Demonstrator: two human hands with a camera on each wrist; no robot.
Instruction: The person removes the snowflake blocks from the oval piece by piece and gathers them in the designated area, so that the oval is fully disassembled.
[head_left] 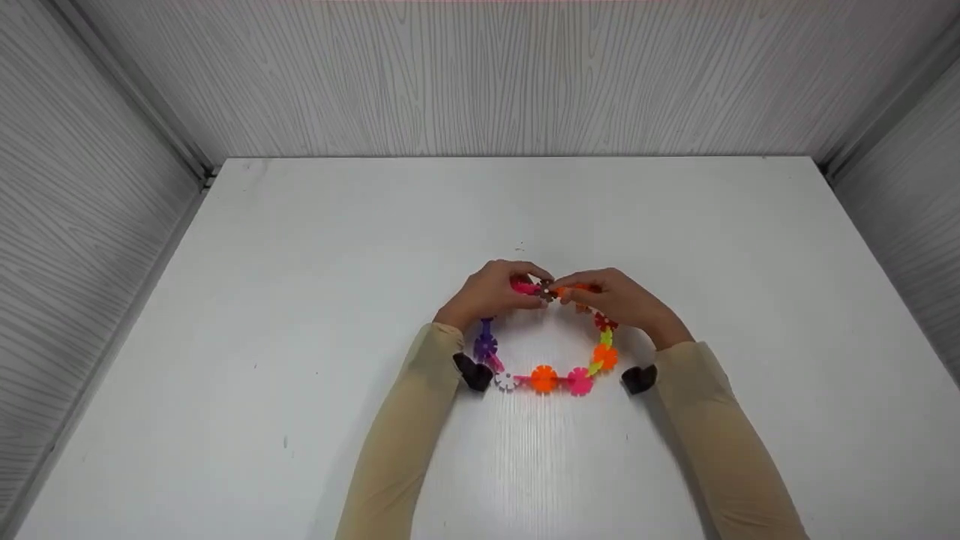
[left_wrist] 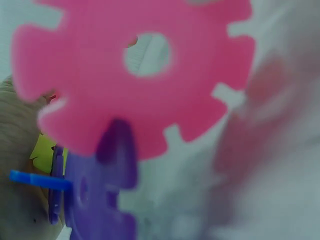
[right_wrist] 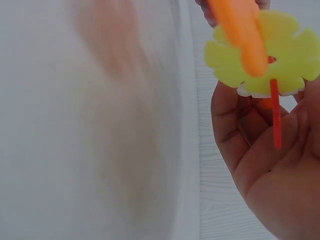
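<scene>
L hand (head_left: 491, 291) & R hand (head_left: 619, 298) both pinch the ring of discs (head_left: 544, 379) at its far edge, brown disc (head_left: 547, 291) betw. them. Prob. joining pieces, fit unclear; next calls for careful aligning, then a push.

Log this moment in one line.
left grip: holds multicolored notched-disc plastic chain | right grip: holds same chain | surface: white tabletop
</scene>
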